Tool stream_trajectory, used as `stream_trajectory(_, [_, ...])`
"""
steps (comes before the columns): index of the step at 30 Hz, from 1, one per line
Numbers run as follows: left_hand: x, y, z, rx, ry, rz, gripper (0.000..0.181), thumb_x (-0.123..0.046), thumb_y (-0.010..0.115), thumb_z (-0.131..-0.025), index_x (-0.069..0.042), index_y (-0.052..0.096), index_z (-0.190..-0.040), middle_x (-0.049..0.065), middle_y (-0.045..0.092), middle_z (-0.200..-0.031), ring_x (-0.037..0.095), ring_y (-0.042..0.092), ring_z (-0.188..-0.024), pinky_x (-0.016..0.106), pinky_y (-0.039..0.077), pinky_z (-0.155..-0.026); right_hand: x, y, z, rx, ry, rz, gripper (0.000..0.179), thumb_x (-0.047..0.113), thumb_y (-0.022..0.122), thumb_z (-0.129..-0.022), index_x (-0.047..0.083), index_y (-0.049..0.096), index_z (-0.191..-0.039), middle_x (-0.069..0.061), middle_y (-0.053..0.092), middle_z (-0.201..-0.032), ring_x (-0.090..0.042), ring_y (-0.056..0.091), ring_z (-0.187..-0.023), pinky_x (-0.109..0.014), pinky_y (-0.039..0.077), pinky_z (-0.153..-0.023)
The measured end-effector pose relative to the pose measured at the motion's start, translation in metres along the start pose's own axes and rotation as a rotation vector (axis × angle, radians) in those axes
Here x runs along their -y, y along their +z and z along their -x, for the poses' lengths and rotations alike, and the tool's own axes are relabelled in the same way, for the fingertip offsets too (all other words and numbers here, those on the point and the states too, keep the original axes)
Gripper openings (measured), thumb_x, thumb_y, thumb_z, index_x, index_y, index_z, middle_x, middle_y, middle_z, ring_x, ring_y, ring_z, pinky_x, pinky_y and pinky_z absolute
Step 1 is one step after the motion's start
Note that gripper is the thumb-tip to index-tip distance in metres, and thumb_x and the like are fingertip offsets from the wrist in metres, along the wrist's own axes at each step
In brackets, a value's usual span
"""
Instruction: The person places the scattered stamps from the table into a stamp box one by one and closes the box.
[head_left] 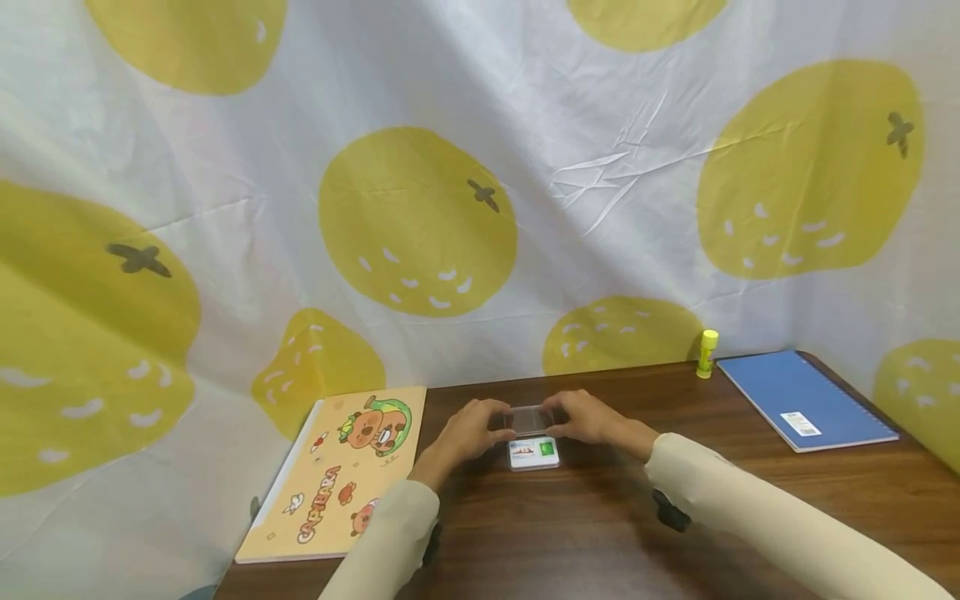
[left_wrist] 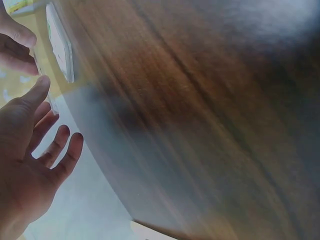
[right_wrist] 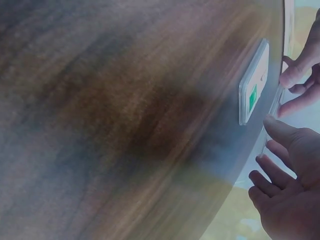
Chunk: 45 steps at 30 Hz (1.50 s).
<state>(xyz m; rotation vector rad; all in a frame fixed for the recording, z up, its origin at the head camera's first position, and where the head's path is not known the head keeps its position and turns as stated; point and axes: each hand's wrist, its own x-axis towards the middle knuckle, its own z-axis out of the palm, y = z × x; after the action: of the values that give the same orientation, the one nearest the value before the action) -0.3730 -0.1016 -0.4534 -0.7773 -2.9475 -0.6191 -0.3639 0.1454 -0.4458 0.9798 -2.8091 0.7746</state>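
Between the two hands is a clear plastic lid, flat and see-through. My left hand pinches its left end between thumb and fingers. At the opposite end my right hand grips it the same way, its lower fingers loosely bent in the right wrist view. Just in front of the lid, a small clear flat case lies on the table with a white card showing a green patch. Seen from the right wrist, that case lies apart from both hands. The wrist views show the lid nearly edge-on.
A capybara-print book lies at the left of the dark wooden table. Toward the back right, a yellow glue stick stands upright beside a blue spiral notebook. Behind the table hangs a fruit-print curtain.
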Motion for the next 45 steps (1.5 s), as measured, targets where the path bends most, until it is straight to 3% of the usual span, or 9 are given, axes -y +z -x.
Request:
stream_trajectory(9, [-0.002,0.000,0.009,0.015,0.028,-0.028,0.041,-0.035,0.079,-0.094,-0.015,0.072,-0.129,0.003,0.069,-0.134,0.024,0.060,-0.129,0.046,0.049,-0.107,0.003,0.003,0.011,-0.003,-0.052,0.011,0.041,0.013,0.081,-0.090,-0.008,0.068,-0.123,-0.026,0.068,-0.126,-0.045,0.063,-0.120,-0.059,0.050,-0.101])
stream_trajectory(23, [-0.004,0.004,0.021,0.035,0.074,-0.057,0.041,-0.040,0.081,-0.091,-0.015,0.076,-0.122,0.000,0.071,-0.130,0.022,0.061,-0.126,0.043,0.049,-0.107,0.007,0.010,0.025,0.020,-0.054,0.002,0.038,0.014,0.081,-0.090,-0.004,0.071,-0.123,-0.025,0.067,-0.129,-0.044,0.063,-0.121,-0.055,0.051,-0.102])
stream_trajectory(45, [-0.008,0.005,0.029,0.065,0.058,-0.071,0.045,-0.046,0.084,-0.086,-0.018,0.077,-0.121,-0.003,0.073,-0.121,0.016,0.061,-0.114,0.041,0.052,-0.101,0.006,0.017,0.035,0.008,-0.095,0.020,0.038,0.017,0.083,-0.089,-0.002,0.073,-0.119,-0.022,0.070,-0.122,-0.039,0.068,-0.114,-0.051,0.055,-0.096])
